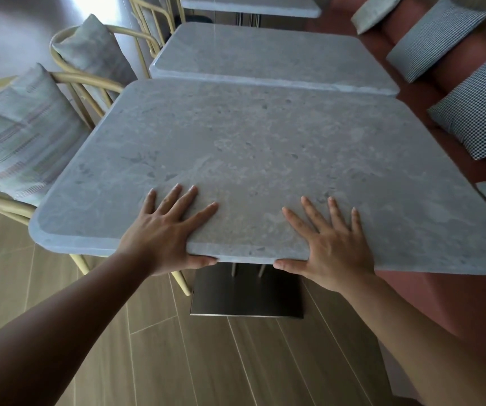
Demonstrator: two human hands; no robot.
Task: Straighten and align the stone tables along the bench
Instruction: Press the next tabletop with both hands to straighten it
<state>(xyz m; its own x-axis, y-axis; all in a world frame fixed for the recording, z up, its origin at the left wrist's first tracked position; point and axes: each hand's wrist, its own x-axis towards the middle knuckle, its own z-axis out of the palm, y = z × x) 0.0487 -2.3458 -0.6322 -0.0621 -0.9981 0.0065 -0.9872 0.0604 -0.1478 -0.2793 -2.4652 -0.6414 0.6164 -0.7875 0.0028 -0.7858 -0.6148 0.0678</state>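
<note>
At the far left, two cane chairs [60,92] with pale cushions stand along the left edge of the near table [250,148]. This table is a thick grey stone slab with mottled markings and rounded corners, on a metal base [247,294] over wood flooring.

The left hand [165,230] lies flat on the near edge, fingers spread on top and thumb hooked under the rim. The right hand [332,238] grips the same edge the same way, a little apart from the left. Both are clamped on the slab.

Beyond, a second table [274,57] touches or nearly touches the far edge, set slightly askew, and a third [250,4] stands behind that. At the right runs the reddish bench [441,92] with checked cushions [479,109].

The step in hand seems to be squaring the near table; next would likely be a push or twist until its edges line up with the second table and bench.
</note>
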